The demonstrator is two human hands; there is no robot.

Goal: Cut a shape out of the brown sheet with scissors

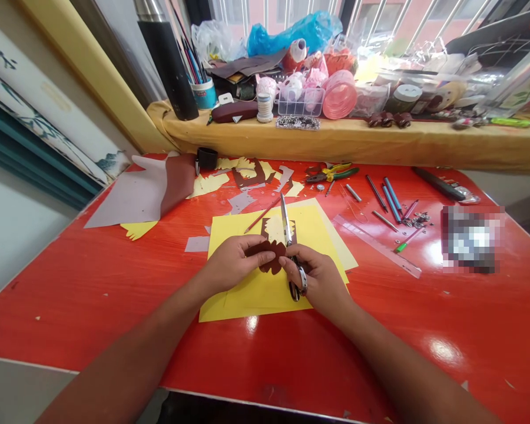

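Note:
My left hand (229,262) pinches a dark brown piece with a scalloped, petal-like edge (274,265) between thumb and fingers. Its material, leather or thick paper, I cannot make out for certain. In my right hand (320,277) is a pair of scissors (285,213), a finger through one handle and the blades pointing away from me. The right thumb and fingertip also meet the brown piece's right edge. Beneath both hands lie yellow sheets (247,300). A brown offcut with a jagged edge (265,224) and a pale scrap rest on them, partly behind the blades.
A red pencil (261,215) lies beside the scissors. Scraps (207,184) and a large brown sheet (136,194) spread left. Pliers (333,172), a clear ruler (377,244), pens (393,197) and small metal fittings (417,219) sit right. A black flask (170,70) stands on the crowded ledge.

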